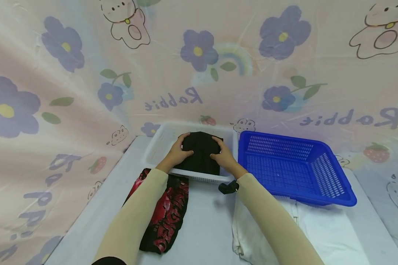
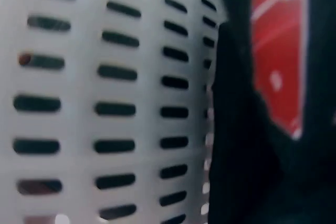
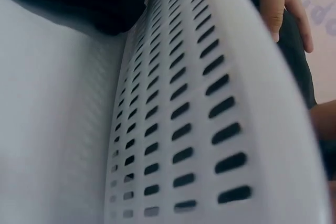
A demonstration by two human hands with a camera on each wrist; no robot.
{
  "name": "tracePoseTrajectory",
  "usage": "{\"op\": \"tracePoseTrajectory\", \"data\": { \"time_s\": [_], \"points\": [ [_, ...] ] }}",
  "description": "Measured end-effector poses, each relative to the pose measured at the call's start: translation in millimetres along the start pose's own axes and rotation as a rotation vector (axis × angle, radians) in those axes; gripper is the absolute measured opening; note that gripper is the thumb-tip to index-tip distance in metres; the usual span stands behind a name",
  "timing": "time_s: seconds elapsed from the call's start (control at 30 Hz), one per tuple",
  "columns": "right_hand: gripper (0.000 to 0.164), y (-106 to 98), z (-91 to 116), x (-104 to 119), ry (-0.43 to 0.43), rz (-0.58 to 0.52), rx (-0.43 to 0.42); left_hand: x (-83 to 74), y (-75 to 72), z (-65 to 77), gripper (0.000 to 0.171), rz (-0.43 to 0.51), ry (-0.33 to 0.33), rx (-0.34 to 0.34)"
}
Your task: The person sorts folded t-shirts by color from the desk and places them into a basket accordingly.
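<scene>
A folded black garment (image 1: 200,152) sits in the white plastic basket (image 1: 152,147). My left hand (image 1: 176,151) grips its left side, thumb on top and fingers over the far edge. From the right side my right hand (image 1: 226,158) holds it the same way. In the right wrist view a hand (image 3: 274,6) and part of the black garment (image 3: 296,51) show beyond the basket wall (image 3: 210,103). The left wrist view takes in the slotted basket wall (image 2: 79,87) close up, with the black-and-red garment (image 2: 278,51) beside it.
Right of the white basket stands a blue slotted basket (image 1: 278,176). In front lie the black-and-red printed garment (image 1: 167,209), partly under my left sleeve, and folded white cloths (image 1: 328,228) under my right sleeve. A printed curtain (image 1: 199,88) hangs behind the white table (image 1: 209,224).
</scene>
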State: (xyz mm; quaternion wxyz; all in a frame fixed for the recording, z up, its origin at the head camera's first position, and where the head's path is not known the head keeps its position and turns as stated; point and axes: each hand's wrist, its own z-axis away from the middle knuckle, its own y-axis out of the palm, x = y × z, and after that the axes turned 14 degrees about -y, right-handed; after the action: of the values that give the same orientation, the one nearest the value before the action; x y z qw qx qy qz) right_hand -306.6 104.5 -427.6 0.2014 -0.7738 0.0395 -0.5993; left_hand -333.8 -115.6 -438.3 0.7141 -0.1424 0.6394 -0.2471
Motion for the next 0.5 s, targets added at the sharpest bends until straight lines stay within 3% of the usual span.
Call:
{"op": "tracePoseTrajectory", "data": {
  "time_s": [0.5],
  "points": [
    [0.067, 15, -12, -18, 0.087, 0.139, 0.035, 11.9, -1.9, -16.9, 0.074, -0.001, -0.221, 0.082]
  ]
}}
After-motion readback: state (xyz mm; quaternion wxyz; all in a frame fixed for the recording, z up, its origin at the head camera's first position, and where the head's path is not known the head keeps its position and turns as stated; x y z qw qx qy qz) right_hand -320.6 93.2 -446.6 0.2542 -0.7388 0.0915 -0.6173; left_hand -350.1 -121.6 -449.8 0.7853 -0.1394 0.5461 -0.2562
